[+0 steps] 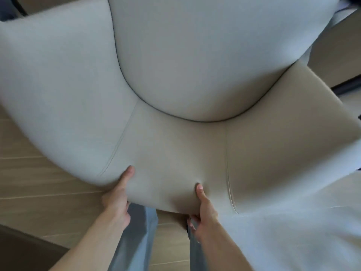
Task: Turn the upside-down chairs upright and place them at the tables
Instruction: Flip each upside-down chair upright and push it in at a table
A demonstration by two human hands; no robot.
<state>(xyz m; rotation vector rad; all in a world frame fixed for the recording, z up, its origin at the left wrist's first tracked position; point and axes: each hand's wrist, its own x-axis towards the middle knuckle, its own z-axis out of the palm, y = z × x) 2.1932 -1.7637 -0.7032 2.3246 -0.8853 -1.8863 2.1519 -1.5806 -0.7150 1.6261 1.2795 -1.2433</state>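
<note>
pale wood-plank flooring point(39, 184) showed around a curved, padded chair point(175, 75) in smooth beige-grey upholstery with dark piping and stitched seams. it filled most of the view, seat facing up. both hands gripped the backrest's near lower edge: left hand point(117, 200) and right hand point(205, 210), thumbs pressed into the fabric, fingers curled behind. grey trouser legs point(136, 231) stood just below.

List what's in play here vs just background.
In play:
chair, beige, held at the top edge of its backrest
left hand, gripping that edge
right hand, gripping that edge

Background:
wood floor
dark bar at right, too blurred to identify
</note>
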